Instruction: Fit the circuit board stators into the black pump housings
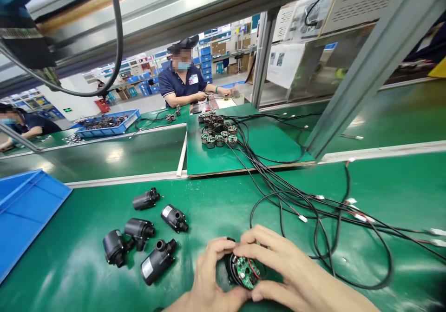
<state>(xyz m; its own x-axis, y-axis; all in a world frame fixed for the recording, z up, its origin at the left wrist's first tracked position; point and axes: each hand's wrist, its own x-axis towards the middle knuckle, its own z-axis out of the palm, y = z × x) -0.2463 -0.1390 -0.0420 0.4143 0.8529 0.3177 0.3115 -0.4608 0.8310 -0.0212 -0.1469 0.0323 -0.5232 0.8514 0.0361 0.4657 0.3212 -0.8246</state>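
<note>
My left hand (211, 275) is wrapped round a black pump housing (230, 268) close to the table's front edge. My right hand (282, 258) curves over the other side, its fingers and thumb gripping the rim of a round green circuit board (248, 275) with a red wire. The board sits at the mouth of the housing; how deep it goes in is hidden by my fingers. To the left lie several black pumps, among them one with a pale label (155, 263). A black cable (282, 214) runs near my right hand.
Round circuit-board assemblies (219, 137) cluster on a raised green board (265, 149), their cables trailing right to white connectors (358, 216). A blue bin (28, 214) stands at left. A metal post (362, 65) slants at right. A masked co-worker (181, 82) works across the bench.
</note>
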